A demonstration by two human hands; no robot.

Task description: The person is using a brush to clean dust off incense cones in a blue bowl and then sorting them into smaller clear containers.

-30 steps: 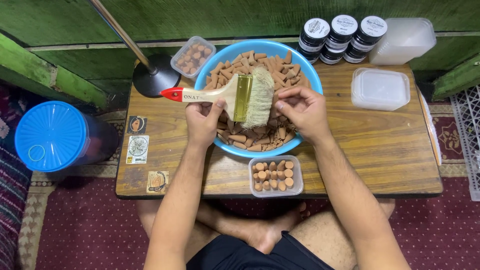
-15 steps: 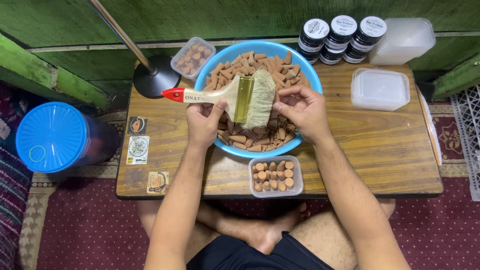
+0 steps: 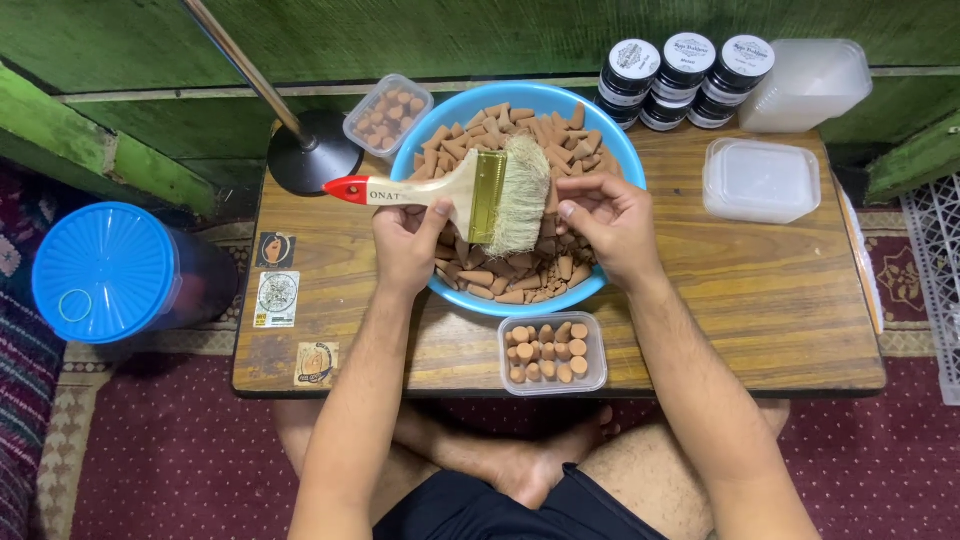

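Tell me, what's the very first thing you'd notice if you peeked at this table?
The big round blue plastic bowl heaped with small brown clay-coloured cones sits in the middle of the low wooden table. Right over it, the left hand holds a wide flat paintbrush with a red-tipped wooden handle, and the right hand pinches something small at its pale bristles. A bright blue round lid glows at the far left, off the table.

A wooden-handled brush [image 3: 470, 192] with brass-coloured metal ferrule and coarse pale bristles is noted. Matt, clay-like cones [image 3: 520, 275] are contained in a glossy blue plastic bowl [image 3: 600, 135]. The table [image 3: 780, 300] is of varnished wood.
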